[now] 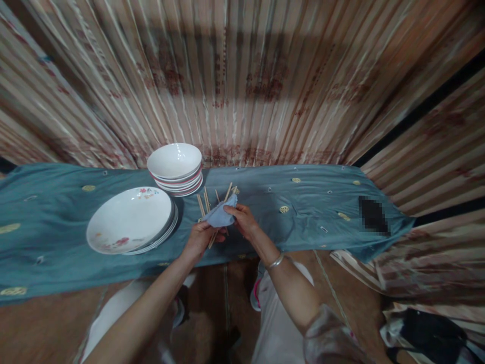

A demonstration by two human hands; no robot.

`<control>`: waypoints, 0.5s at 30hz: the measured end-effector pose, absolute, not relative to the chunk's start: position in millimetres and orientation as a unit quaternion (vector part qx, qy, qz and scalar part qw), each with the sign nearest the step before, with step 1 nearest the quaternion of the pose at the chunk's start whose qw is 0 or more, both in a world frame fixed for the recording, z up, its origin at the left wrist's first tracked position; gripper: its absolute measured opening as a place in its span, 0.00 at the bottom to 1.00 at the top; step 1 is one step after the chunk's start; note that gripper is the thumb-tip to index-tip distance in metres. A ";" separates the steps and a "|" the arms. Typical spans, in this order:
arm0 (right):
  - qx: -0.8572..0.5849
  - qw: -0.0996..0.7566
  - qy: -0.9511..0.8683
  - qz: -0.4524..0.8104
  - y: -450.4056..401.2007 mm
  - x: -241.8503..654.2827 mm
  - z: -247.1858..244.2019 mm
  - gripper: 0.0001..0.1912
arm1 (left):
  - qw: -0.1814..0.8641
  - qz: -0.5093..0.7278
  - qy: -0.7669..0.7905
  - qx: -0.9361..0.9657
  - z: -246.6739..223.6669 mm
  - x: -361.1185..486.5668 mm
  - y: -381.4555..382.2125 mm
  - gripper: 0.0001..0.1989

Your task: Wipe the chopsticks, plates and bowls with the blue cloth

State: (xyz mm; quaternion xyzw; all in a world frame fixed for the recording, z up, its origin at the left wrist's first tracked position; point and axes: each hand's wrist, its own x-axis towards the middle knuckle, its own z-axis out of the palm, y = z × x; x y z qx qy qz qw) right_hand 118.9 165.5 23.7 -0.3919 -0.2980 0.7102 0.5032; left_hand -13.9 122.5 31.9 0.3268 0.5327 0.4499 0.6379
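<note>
A light blue cloth (220,216) is stretched between my two hands, above the table and folded over some thin wooden chopsticks (228,190). My right hand (243,218) pinches the cloth at its right side, thumb on top. At the lower left of the cloth, my left hand (201,237) has its fingers closed around chopsticks, whose lower ends stick out past the fingers. More chopsticks (201,205) show behind the cloth; whether they lie on the table or are held, I cannot tell. The cloth hides part of the left fingers.
Left of my hands, a stack of large white plates (129,222) with flower prints stands on the teal tablecloth (303,212). Behind it is a stack of white bowls (175,162). A dark blurred object (374,215) lies at the right end. A pleated curtain (242,91) hangs behind.
</note>
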 end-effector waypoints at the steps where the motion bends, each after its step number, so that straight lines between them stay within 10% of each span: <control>1: -0.393 0.496 -0.301 0.713 164.3 117.4 23.0 0.15 | 0.633 0.451 0.536 0.329 31.8 -14.6 123.0 0.15; 15: -0.396 0.494 -0.301 0.713 162.2 116.4 20.7 0.13 | 0.674 0.448 0.506 0.299 30.3 -14.1 121.4 0.16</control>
